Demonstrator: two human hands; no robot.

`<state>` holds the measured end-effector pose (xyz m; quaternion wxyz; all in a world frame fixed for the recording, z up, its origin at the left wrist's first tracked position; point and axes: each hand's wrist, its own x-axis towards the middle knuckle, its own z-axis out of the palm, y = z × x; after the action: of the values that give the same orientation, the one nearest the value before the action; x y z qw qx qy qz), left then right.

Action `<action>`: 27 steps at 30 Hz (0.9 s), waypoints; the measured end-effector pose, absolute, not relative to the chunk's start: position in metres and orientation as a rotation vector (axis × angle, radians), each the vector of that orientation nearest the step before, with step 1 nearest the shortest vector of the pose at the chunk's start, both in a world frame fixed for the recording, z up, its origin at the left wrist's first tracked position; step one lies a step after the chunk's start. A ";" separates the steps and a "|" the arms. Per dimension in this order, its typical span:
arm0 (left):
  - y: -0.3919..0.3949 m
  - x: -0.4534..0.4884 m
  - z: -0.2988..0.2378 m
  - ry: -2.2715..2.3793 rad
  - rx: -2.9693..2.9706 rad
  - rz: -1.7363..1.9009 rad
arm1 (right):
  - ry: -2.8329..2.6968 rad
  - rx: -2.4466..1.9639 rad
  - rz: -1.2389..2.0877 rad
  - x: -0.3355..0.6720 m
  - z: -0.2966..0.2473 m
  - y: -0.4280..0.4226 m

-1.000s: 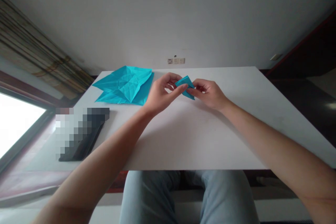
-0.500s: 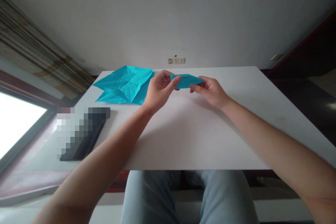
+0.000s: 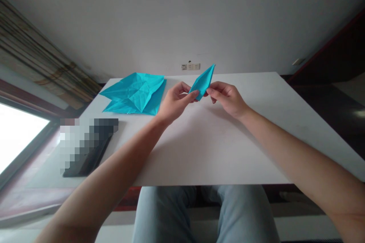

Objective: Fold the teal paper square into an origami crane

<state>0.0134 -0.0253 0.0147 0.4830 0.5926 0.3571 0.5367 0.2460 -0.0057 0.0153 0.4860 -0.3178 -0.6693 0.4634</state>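
A narrow folded piece of turquoise origami paper point(image 3: 203, 82) rises to a point at the far end, and its lower end sits between my hands. My left hand point(image 3: 175, 102) pinches that lower end from the left with thumb and fingers. My right hand point(image 3: 226, 98) grips it from the right with its fingertips. Left of my hands, a larger creased sheet of the same turquoise paper point(image 3: 135, 93) lies flat on the white table point(image 3: 216, 148), with my left hand just beside its right corner.
A dark object point(image 3: 91, 146), partly pixelated, lies on the table's left side. A window point(image 3: 19, 136) and a striped curtain point(image 3: 37, 45) are at the left. Wall sockets point(image 3: 190, 67) sit beyond the far table edge. My jeans-covered knees point(image 3: 205, 212) are below the near edge.
The folded paper has turned from lying roughly level between my hands to pointing up and to the right. My hands have moved slightly apart, and both still hold it.
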 end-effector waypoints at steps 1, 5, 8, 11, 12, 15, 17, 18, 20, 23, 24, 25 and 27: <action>-0.026 0.013 0.014 0.870 1.441 1.313 | -1.633 -0.769 1.142 0.246 0.015 -0.006; -0.027 0.015 0.012 0.831 1.450 1.305 | -1.660 -0.775 1.164 0.242 0.012 -0.008; -0.029 0.017 0.013 0.805 1.473 1.212 | -1.684 -0.835 1.067 0.243 0.013 -0.009; -0.031 0.018 0.015 0.820 1.493 1.184 | -1.736 -0.880 0.973 0.246 0.017 -0.010; -0.031 0.018 0.015 0.823 1.498 1.201 | -1.753 -0.886 0.959 0.247 0.017 -0.010; -0.030 0.017 0.015 0.843 1.499 1.296 | -1.770 -0.889 0.961 0.247 0.018 -0.011; -0.028 0.015 0.013 0.861 1.493 1.352 | -1.768 -0.866 1.004 0.245 0.018 -0.012; -0.027 0.015 0.012 0.865 1.493 1.367 | -1.767 -0.843 1.040 0.244 0.017 -0.012; -0.025 0.014 0.010 0.865 1.492 1.386 | -1.754 -0.789 1.128 0.242 0.017 -0.013; -0.024 0.015 0.009 0.863 1.480 1.381 | -1.724 -0.739 1.216 0.240 0.018 -0.014; -0.024 0.016 0.010 0.860 1.478 1.375 | -1.720 -0.733 1.228 0.241 0.018 -0.013; -0.024 0.016 0.010 0.857 1.478 1.371 | -1.719 -0.732 1.233 0.241 0.017 -0.013; -0.025 0.017 0.012 0.857 1.489 1.368 | -1.719 -0.739 1.230 0.242 0.015 -0.012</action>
<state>0.0170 -0.0250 0.0116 0.4552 0.6035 0.3476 0.5547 0.2420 -0.0120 0.0153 0.4361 -0.2971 -0.6908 0.4943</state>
